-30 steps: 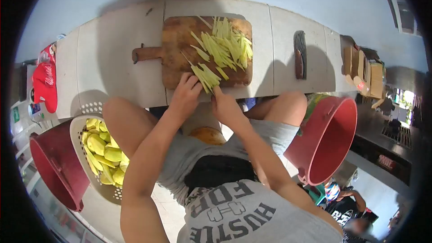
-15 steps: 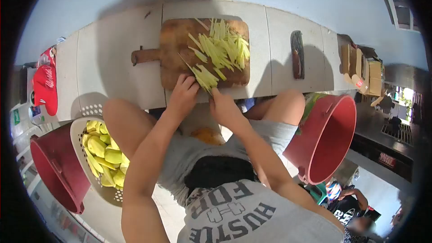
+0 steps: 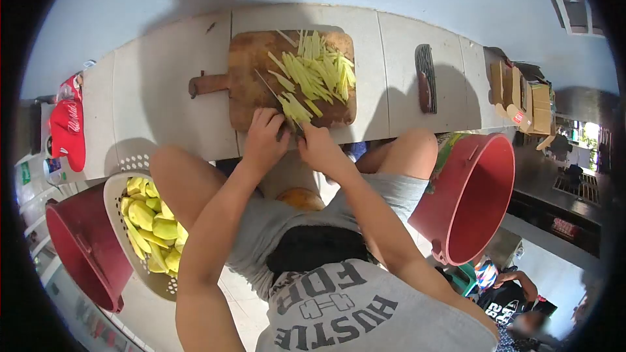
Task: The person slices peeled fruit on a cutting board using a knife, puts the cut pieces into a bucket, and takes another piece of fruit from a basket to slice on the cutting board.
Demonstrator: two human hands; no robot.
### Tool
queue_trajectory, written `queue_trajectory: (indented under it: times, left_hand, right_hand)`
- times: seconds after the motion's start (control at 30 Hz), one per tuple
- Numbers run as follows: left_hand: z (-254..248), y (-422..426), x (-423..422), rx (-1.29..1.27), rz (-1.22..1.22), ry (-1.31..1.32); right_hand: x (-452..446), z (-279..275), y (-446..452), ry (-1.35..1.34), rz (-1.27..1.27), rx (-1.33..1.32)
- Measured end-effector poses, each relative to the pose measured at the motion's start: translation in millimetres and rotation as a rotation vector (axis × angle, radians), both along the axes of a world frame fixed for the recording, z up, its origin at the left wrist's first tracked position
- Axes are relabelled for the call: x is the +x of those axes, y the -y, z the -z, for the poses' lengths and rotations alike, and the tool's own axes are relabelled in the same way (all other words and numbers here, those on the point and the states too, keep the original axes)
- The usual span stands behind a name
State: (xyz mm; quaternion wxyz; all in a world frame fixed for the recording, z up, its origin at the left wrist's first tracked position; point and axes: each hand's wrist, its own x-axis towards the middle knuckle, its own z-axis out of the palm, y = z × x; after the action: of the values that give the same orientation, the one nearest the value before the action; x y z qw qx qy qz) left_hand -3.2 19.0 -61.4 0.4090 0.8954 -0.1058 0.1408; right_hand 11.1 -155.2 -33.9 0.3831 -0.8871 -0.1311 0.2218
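A wooden cutting board (image 3: 244,101) lies on the tiled counter, its handle pointing left. Pale green strips of cut fruit (image 3: 319,68) are heaped over its right half. A smaller bunch of strips (image 3: 295,109) lies at the near edge, between my hands. My right hand (image 3: 319,146) is closed around a knife's handle, which it mostly hides. The knife's thin blade (image 3: 266,83) slants up and left across the board, beside the smaller bunch. My left hand (image 3: 266,133) has its fingers curled at the near edge, left of the strips; whatever it grips is hidden.
Peeled yellow-green fruit (image 3: 153,218) fills a perforated basket (image 3: 117,221) by my left leg. Red tubs stand at left (image 3: 85,241) and right (image 3: 450,202). Farther along the counter are a dark striped object (image 3: 426,78), cardboard boxes (image 3: 525,98) and a red cap (image 3: 67,127). Another person (image 3: 502,300) is at lower right.
The camera view has shifted slightly. My right hand and the knife have moved a little toward the left hand, and the small bunch of strips sits slightly differently. Both hands stay at the board's near edge.
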Motion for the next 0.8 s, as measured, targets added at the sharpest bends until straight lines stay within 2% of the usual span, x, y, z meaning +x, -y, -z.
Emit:
queue_trajectory:
  times: [0.1,0.27,0.33,0.4,0.43,0.53,0.57,0.63,0.8]
  left_hand:
    - [0,10,14,-0.065,-0.083,-0.032]
    - [-2,11,39,-0.149,-0.208,-0.159]
    - [-1,2,41,-0.323,-0.287,-0.207]
    - [-1,-7,30,-0.253,-0.302,-0.234]
    - [-2,-9,23,-0.188,-0.311,-0.257]
    - [-20,14,10,-0.246,-0.245,-0.315]
    - [-20,21,16,-0.245,-0.252,-0.299]
    - [-13,36,12,-0.059,-0.214,-0.228]
    - [-6,70,43,-0.104,-0.271,-0.189]
  right_hand:
    - [18,-6,0,0.098,0.004,-0.029]
    - [39,-51,5,0.045,0.070,-0.207]
    - [42,-68,9,0.045,0.097,-0.226]
    - [41,-82,14,0.197,0.139,-0.126]
    - [42,-86,14,0.173,0.163,-0.108]
    - [40,-48,25,0.206,0.121,-0.142]
    - [42,-44,28,0.221,0.115,-0.135]
    - [28,-46,30,0.202,0.187,-0.080]
    - [26,-44,55,0.169,0.234,-0.113]
